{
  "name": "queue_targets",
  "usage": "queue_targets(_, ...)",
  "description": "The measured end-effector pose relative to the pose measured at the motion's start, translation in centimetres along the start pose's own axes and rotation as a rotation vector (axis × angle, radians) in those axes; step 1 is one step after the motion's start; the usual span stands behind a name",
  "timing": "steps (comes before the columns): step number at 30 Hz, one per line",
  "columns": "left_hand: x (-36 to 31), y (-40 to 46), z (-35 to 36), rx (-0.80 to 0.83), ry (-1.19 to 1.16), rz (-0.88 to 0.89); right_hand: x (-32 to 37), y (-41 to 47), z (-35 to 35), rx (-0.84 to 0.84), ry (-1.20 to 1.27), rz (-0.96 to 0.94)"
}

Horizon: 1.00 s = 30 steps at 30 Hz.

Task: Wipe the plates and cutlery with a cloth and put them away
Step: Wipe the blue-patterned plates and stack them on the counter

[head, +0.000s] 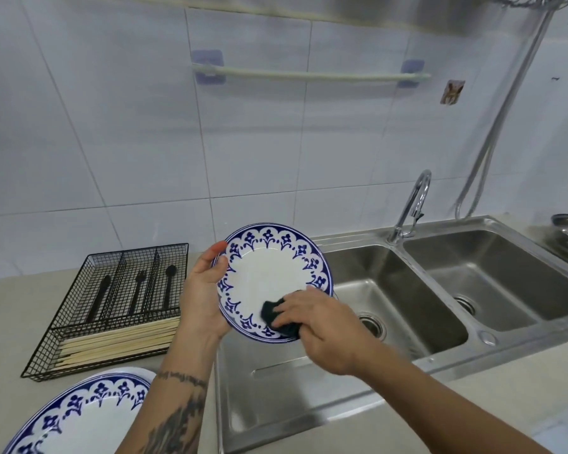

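Mid-task: left hand (200, 290) grips plate (269, 270), right hand (322, 326) presses cloth (277, 317) on it; cutlery (138, 290) apparently racked, second plate (79, 417) lies on bench (10, 326).

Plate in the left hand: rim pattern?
Blue floral motifs under scalloped arches on white, centre plain, on the plate. Head view, the only one, shows it clearly.

I find no legible text, label, brand or number from here; the small sticker (452, 92) on the wall tiles, far above the right hand (322, 332), shows only a blurred picture.
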State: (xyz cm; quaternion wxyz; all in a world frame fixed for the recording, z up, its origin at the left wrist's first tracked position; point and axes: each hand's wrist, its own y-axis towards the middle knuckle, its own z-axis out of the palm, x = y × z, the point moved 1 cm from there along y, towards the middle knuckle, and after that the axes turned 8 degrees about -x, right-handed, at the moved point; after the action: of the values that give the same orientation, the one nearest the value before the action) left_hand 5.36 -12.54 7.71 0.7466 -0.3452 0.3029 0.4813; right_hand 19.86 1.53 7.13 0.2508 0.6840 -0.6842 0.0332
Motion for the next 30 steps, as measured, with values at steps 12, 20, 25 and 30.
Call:
queue_targets(12, 1.2, -1.8, 2.4, 0.071, 0.002, -0.049, -0.3, 5.1, 0.2, -0.152, -0.119, 0.023)
queue_targets(20, -1.2, -1.0, 1.9, 0.038, 0.020, 0.054, -3.1, 1.9, -0.7, -0.164, -0.254, 0.112)
queue_targets(25, -1.9, 0.0, 1.8, -0.025, 0.001, 0.074, -0.2, -0.2, -0.1, -0.280, 0.090, 0.078)
queue_targets(30, -0.9, 0.1, 2.1, -0.051, -0.061, 0.022, 3.9, 0.1, 1.2, -0.275, 0.276, 0.073)
